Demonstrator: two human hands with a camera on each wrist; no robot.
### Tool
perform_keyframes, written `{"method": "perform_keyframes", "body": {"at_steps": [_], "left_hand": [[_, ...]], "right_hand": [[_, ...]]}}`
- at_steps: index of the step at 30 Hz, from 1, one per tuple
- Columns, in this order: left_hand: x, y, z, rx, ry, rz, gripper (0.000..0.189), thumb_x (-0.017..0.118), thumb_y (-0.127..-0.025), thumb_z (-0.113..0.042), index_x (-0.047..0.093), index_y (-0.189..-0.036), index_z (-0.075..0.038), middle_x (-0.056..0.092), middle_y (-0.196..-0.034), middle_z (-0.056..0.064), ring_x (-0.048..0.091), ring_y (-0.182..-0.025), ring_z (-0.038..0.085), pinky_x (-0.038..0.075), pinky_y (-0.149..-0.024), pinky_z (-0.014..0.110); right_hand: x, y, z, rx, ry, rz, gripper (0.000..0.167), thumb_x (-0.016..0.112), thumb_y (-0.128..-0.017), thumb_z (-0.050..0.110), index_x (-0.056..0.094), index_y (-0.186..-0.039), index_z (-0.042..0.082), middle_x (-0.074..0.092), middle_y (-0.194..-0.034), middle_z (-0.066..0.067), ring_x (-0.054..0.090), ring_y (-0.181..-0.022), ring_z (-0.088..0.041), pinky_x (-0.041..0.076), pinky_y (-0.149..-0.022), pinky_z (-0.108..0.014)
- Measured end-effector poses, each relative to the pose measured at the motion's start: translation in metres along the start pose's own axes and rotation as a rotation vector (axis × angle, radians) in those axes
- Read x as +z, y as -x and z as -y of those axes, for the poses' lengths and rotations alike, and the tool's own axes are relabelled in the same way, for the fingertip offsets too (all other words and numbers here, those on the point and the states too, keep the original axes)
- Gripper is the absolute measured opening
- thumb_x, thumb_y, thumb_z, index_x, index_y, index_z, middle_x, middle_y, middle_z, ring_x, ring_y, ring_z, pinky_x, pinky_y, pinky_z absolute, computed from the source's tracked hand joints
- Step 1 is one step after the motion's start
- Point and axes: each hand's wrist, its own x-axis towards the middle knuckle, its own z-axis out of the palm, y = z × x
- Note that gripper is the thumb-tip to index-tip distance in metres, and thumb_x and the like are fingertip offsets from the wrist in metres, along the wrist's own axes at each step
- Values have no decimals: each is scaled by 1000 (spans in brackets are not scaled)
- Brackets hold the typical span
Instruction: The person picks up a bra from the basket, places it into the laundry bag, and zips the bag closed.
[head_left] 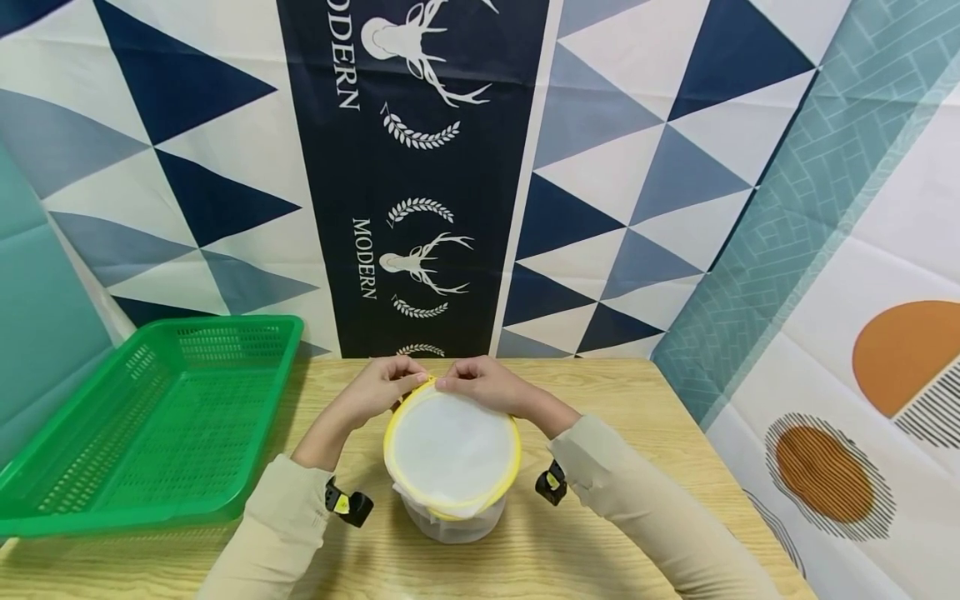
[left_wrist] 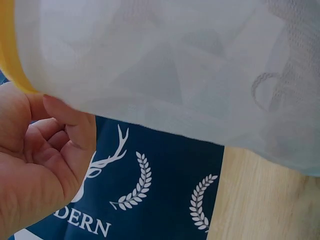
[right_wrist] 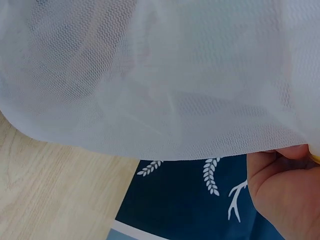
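A round white mesh laundry bag with a yellow zipper edge around its top stands upright on the table in front of me. At the far side of that edge, my left hand pinches the yellow trim between thumb and fingers. Close beside it, my right hand pinches the same trim. Both wrist views show the thin mesh side hanging in front of the cameras. In the right wrist view, the right fingers are at the yellow edge, partly hidden by the mesh.
A large green plastic basket stands to the left on the wooden table. Behind the table rises a patterned cloth wall with triangles and a dark deer panel. Another printed cloth borders the right side.
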Motion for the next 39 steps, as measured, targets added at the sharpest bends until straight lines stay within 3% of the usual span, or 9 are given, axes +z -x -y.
{"method": "perform_keyframes", "body": {"at_steps": [11,23,30,39], "left_hand": [[-1,3,0,1,28,-10,22,51,-96,-14,61,-105,3,59,-78,5,55,-65,13,51,-56,24],[1,3,-2,-2,36,-16,23,50,-97,-13,61,-106,5,60,-78,5,58,-65,12,52,-57,25],[1,2,-4,15,24,21,23,50,-97,-14,61,-106,4,59,-79,5,58,-67,13,54,-60,28],[1,4,-3,3,4,11,19,51,-97,-15,61,-102,0,59,-80,5,57,-68,14,53,-59,28]], "right_hand": [[-2,4,-4,56,-36,-23,26,57,-93,29,62,-83,6,57,-71,1,55,-57,-9,48,-51,-22],[-3,4,-5,57,-13,-67,28,59,-92,32,65,-83,6,59,-75,1,55,-60,-10,48,-53,-22],[-3,2,0,42,4,-64,26,58,-92,31,68,-102,9,63,-91,-1,56,-73,-8,49,-63,-21],[0,4,4,45,-7,-14,27,55,-94,28,66,-91,4,58,-76,2,55,-57,-8,48,-51,-22]]}}
